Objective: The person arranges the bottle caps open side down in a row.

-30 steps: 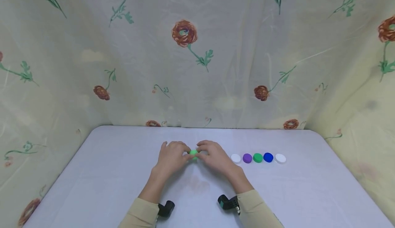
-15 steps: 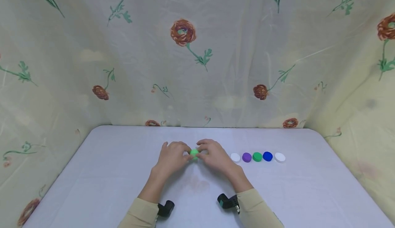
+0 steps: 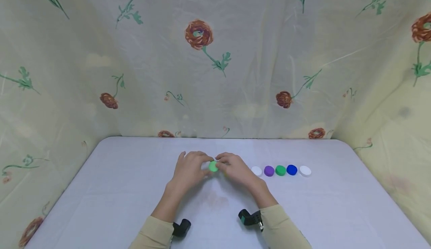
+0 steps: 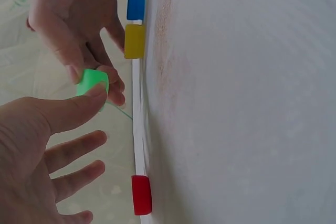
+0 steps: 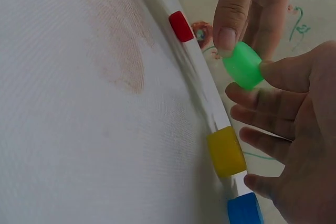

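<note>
A light green bottle cap is up off the white table, between the fingertips of both hands. My left hand pinches it from the left, thumb low and index finger at its upper edge. From the other side my right hand pinches it; its thumb presses the rim in the right wrist view. In the left wrist view the green cap shows its side, with the left thumb across it. A red cap, a yellow cap and a blue cap stand on the table below the hands.
Right of the right hand, a row of caps lies on the white table: white, purple, darker green, dark blue and white. A flowered cloth hangs behind the table.
The green cap has shifted slightly up and right and turned between the fingers. The left index finger has moved up to the cap's upper edge. The row of caps stays as it was.
</note>
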Demonstrator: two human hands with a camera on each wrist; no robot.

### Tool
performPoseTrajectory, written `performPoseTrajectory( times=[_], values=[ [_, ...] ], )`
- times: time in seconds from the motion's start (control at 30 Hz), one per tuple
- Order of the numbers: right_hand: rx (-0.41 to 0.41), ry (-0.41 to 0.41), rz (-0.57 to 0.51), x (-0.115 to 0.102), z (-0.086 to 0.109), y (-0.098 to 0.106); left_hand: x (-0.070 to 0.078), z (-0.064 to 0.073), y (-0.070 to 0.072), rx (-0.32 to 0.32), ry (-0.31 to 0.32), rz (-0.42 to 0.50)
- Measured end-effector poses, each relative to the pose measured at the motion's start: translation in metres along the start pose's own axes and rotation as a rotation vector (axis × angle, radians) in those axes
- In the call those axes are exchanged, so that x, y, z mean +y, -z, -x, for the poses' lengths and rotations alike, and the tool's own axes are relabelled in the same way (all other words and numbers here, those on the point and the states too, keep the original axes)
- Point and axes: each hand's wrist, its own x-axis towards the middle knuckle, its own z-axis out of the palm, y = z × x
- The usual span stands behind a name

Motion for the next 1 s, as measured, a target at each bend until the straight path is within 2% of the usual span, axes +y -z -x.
performPoseTrajectory(
  times=[0.13,0.33,0.53,0.8,1.0],
  values=[
    [-0.031,-0.008,-0.019,-0.0001,0.0013,0.0025,0.0005,-0.0004,0.0005,0.015,-0.013,-0.004],
    [-0.142,-0.019,-0.028,0.0014,0.0033,0.0067,0.0011,-0.0004,-0.0012,-0.026,0.008,0.014],
    [-0.202,0.047,0.071,-0.0001,0.0036,0.0086,0.0017,0.0007,-0.0022,-0.053,0.027,0.024],
    [-0.160,0.119,0.167,0.0018,0.0025,0.0061,-0.0002,0.0004,-0.0026,-0.070,0.031,0.025],
    [-0.126,0.124,0.158,0.0024,0.0008,0.0048,-0.0012,0.0004,-0.0037,-0.081,0.030,0.026]
  ],
)
